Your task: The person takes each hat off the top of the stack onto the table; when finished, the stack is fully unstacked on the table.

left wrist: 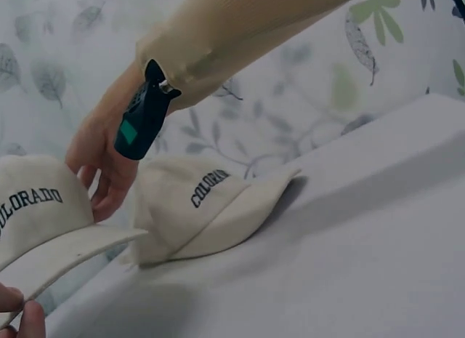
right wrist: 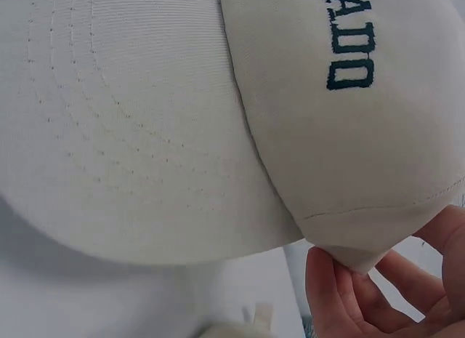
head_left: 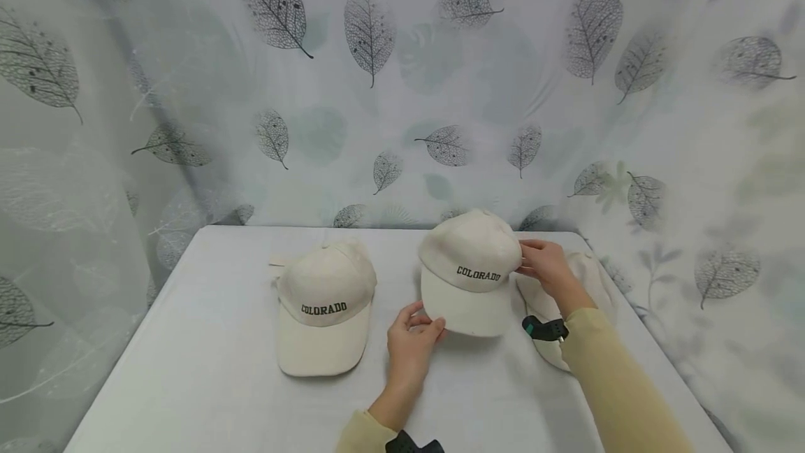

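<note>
A cream baseball cap (head_left: 468, 257) lettered COLORADO is held up off the table between both hands. My left hand (head_left: 411, 341) pinches the left edge of its brim between thumb and fingers. At the cap's right side, my right hand (head_left: 548, 268) pinches the fabric of the crown near its lower edge, as the right wrist view shows with the fingers (right wrist: 327, 294) on that corner. A second matching cap (head_left: 327, 306) lies on the table to the left, brim toward me. Behind my right forearm lies a third COLORADO cap (left wrist: 196, 207), partly covered in the head view.
A white-covered table (head_left: 207, 369) carries the caps. Its back edge meets a leaf-printed curtain (head_left: 402, 124), which also hangs along both sides. Each wrist wears a black band (head_left: 544, 328).
</note>
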`<move>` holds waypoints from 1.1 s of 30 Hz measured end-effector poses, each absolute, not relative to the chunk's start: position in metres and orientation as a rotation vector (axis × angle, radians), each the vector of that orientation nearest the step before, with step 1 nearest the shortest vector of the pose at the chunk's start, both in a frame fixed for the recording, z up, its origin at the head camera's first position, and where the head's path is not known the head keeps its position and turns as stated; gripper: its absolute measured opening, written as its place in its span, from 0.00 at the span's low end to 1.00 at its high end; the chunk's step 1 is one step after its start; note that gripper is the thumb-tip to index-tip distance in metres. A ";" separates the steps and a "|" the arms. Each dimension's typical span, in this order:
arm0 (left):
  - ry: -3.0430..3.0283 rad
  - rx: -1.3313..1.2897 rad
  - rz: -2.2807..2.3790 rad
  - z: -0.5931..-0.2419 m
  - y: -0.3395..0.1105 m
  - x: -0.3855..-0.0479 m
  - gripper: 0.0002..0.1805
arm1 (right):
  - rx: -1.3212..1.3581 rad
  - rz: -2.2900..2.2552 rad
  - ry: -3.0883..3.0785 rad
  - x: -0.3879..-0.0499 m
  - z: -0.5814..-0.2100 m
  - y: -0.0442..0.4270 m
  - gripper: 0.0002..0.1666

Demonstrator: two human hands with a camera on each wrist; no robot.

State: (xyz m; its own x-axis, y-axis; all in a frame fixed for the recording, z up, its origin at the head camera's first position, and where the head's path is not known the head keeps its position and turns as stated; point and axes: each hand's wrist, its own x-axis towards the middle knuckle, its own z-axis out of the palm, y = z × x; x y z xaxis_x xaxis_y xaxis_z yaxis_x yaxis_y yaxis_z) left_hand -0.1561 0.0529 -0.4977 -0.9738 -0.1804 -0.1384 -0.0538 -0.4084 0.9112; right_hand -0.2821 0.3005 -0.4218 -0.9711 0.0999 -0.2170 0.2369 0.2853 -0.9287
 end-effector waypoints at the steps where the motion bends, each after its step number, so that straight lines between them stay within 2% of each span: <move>1: -1.666 0.331 -2.562 -0.499 0.058 -0.156 0.28 | 0.334 -1.766 2.442 -0.281 -0.423 0.304 0.33; 9: -1.824 0.357 -2.481 -0.513 0.086 -0.154 0.26 | 0.424 -1.620 2.570 -0.275 -0.436 0.325 0.35; 17: -2.059 0.427 -2.285 -0.527 0.103 -0.155 0.26 | 0.487 -1.560 2.625 -0.277 -0.446 0.336 0.32; 33: -2.375 0.351 -1.844 -0.530 0.104 -0.154 0.23 | 0.455 -1.400 2.730 -0.278 -0.455 0.341 0.27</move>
